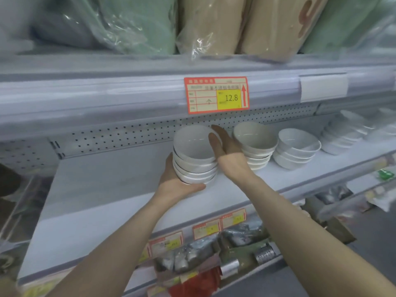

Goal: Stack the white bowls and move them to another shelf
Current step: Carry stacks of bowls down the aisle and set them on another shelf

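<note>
Head view. The left hand [177, 179] cups the base of the stack [195, 155] of white bowls from its 7 o'clock, thumb curled under the front edge and fingers wrapped up the left side. The right hand [225, 146] lies flat against the stack at its 3 o'clock, fingers straight and together, pressing inward.

The stack sits between both hands over the middle shelf [107, 179], tilted slightly. Whether its base touches the shelf cannot be told.

A second stack [255, 144] stands just beside the right hand at 3 o'clock, a third stack [297, 148] beyond it, and plates [342, 136] further right. A price tag [216, 95] hangs at 12 o'clock.

Judgement: stacking of this pile looks finished and the carry is in hand. The next move calls for a level lift with steady side pressure, clear of the second stack.
</note>
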The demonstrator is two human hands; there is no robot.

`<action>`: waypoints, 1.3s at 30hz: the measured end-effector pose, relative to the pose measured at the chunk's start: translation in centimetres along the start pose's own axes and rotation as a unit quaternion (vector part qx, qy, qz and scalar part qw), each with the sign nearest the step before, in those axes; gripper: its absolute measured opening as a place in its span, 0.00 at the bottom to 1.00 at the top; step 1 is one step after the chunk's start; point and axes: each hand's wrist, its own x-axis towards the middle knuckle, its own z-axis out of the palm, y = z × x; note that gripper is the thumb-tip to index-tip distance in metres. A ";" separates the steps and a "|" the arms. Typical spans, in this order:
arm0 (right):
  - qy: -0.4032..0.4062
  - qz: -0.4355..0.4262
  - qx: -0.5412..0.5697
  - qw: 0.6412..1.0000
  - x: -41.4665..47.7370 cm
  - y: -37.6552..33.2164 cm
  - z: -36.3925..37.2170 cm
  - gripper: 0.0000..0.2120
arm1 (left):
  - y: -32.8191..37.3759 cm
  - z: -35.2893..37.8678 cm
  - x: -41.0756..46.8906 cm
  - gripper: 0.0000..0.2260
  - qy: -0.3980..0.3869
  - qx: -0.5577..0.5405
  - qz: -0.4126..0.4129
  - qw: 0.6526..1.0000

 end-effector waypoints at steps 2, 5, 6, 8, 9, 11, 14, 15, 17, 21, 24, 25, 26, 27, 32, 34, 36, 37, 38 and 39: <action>0.003 -0.002 -0.006 1.000 -0.6 -0.2 -0.1 0.23 | -0.4 -0.2 -0.4 0.39 0.000 -0.011 0.007 1.000; 0.007 -0.010 -0.004 1.000 -1.7 -0.5 -0.5 0.23 | -0.2 -0.7 -1.3 0.41 -0.008 -0.022 0.017 1.000; 0.007 -0.012 0.001 1.000 -2.1 -0.7 -0.7 0.23 | 0.1 -0.8 -1.6 0.42 -0.012 -0.027 0.018 0.999; 0.008 -0.009 0.014 1.000 -2.7 -1.3 -1.2 0.23 | 0.8 -1.1 -2.0 0.42 -0.017 -0.045 0.026 0.999; 0.008 -0.005 0.016 1.000 -3.0 -1.6 -1.5 0.23 | 1.0 -1.2 -2.2 0.43 -0.023 -0.057 0.024 0.998; 0.007 -0.006 0.010 1.000 -3.8 -2.4 -2.3 0.22 | 1.5 -1.4 -2.8 0.49 -0.041 -0.081 0.012 0.996; 0.004 -0.009 0.020 1.000 -5.2 -3.3 -4.0 0.20 | 2.4 -1.0 -3.7 0.51 -0.065 -0.103 0.019 0.992; 0.004 -0.003 0.031 1.000 -5.8 -3.4 -4.8 0.19 | 3.0 -0.8 -4.0 0.50 -0.073 -0.108 0.027 0.991; 0.004 0.006 0.054 0.999 -6.9 -3.0 -6.3 0.18 | 3.9 0.0 -4.6 0.49 -0.093 -0.115 0.037 0.988; 0.022 0.023 0.052 0.998 -9.2 -1.6 -9.5 0.17 | 5.9 2.5 -6.3 0.48 -0.147 -0.134 0.067 0.978; 0.049 0.035 0.037 0.997 -10.6 0.0 -12.3 0.19 | 7.7 5.2 -7.3 0.45 -0.184 -0.142 0.087 0.969; 0.058 0.040 0.033 0.997 -11.1 0.7 -13.3 0.20 | 8.3 6.3 -7.5 0.46 -0.196 -0.145 0.091 0.966; 0.069 0.045 0.033 0.996 -11.7 1.4 -14.4 0.21 | 8.8 7.4 -7.7 0.47 -0.209 -0.149 0.098 0.961; 0.079 0.046 0.037 0.995 -12.3 2.3 -15.7 0.22 | 9.3 8.7 -7.9 0.47 -0.223 -0.152 0.103 0.957; 0.124 0.079 0.045 0.988 -15.4 6.8 -22.8 0.22 | 12.2 16.6 -8.7 0.47 -0.283 -0.164 0.103 0.939; 0.137 0.086 0.021 0.987 -16.4 8.8 -26.3 0.22 | 13.6 20.2 -9.1 0.48 -0.306 -0.166 0.100 0.932; 0.150 0.096 0.014 0.984 -17.6 10.7 -30.1 0.20 | 15.5 24.4 -9.7 0.45 -0.328 -0.162 0.111 0.924; 0.160 0.099 0.013 0.982 -18.2 11.7 -32.1 0.19 | 16.4 26.7 -10.1 0.42 -0.341 -0.165 0.127 0.917; 0.173 0.105 0.010 0.979 -18.8 12.6 -34.0 0.19 | 17.5 28.9 -10.5 0.41 -0.352 -0.172 0.138 0.909; 0.184 0.109 0.007 0.977 -19.4 13.5 -36.0 0.18 | 18.5 31.1 -10.8 0.40 -0.360 -0.174 0.149 0.904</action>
